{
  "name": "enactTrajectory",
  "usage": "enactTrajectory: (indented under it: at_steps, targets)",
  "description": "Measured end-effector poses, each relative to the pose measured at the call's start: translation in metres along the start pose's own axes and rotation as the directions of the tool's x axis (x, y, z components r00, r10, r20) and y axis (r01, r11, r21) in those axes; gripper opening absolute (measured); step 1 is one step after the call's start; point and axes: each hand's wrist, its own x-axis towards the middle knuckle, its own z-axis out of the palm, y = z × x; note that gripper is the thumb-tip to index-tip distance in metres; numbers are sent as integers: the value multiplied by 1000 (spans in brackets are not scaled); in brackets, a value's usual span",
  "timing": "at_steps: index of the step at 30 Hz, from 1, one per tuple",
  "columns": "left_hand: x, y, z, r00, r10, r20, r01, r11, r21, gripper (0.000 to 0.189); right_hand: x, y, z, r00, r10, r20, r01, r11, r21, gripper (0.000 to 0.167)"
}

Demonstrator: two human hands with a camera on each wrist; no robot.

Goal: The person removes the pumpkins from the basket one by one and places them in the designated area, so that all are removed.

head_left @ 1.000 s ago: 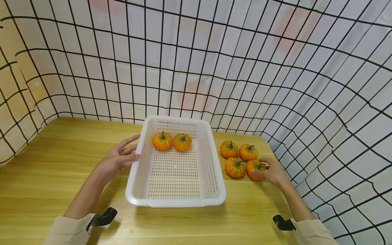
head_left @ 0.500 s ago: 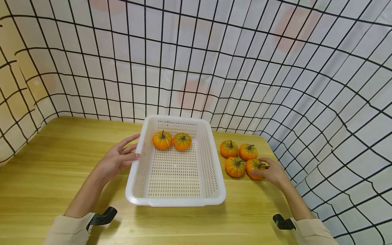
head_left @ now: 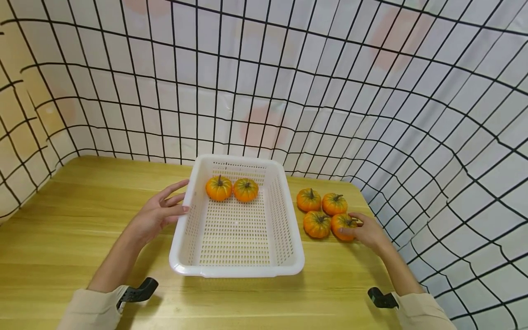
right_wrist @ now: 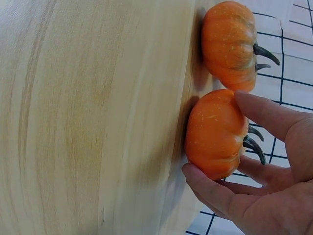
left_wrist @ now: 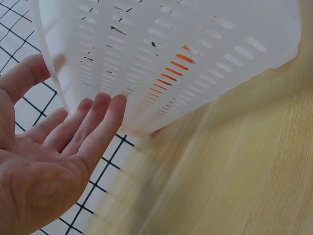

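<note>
the basket (head_left: pixel 235 272) is plain white, patterned with rows of small slots, some showing orange in the left wrist view; the pumpkins (head_left: pixel 316 227) are orange, streaked yellow along their ribs, with fine pale specks in the right wrist view; their stems (right_wrist: pixel 266 54) are dark green; the table (head_left: pixel 74 233) is yellowish wood with streaky grain; the mesh (head_left: pixel 196 85) is a black grid; the backdrop (head_left: pixel 264 129) is whitish with soft pinkish-red blotches, yellower at the far left; the sleeves (head_left: pixel 88 310) are beige, the wrist cameras (head_left: pixel 141 291) black.
</note>
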Motion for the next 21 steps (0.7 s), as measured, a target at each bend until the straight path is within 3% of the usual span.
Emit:
enactTrajectory:
  at_steps: [21]
  targets:
    - [0, 0, 0, 1000, 6, 6, -6, 1000, -29, 79, -6, -6, -11, 1000, 14, 3, -14, 999, 32, 96]
